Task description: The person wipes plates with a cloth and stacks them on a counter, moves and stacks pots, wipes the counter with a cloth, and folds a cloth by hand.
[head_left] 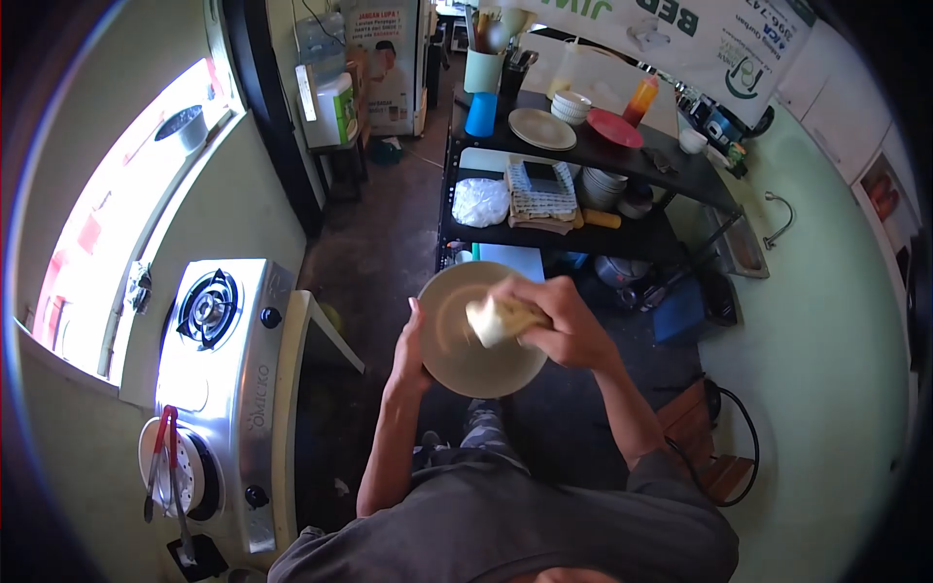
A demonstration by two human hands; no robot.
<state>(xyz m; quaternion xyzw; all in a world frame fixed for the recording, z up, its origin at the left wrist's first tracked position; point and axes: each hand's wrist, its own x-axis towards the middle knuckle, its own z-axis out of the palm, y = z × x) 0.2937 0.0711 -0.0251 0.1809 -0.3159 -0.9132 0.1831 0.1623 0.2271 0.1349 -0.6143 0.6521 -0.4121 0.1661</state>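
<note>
Left hand point(410, 355), half curled, held the plate point(471, 364) before me by its rim; right hand point(573, 325), closed round a cloth point(499, 321), worked over it; hard rubbing, I judged, could tip that one-sided hold floorward.

Left hand point(410, 356): fingers mostly hidden behind plate point(466, 364). Cloth point(496, 323) blurred. Banner point(675, 31) cut off by top edge.

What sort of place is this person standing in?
It looks like a kitchen, perhaps one belonging to a small eatery, though I can't be sure. A metal gas stove stands at the left, white bowls are stacked on a dark shelf unit, and there's a sink at the right.
</note>
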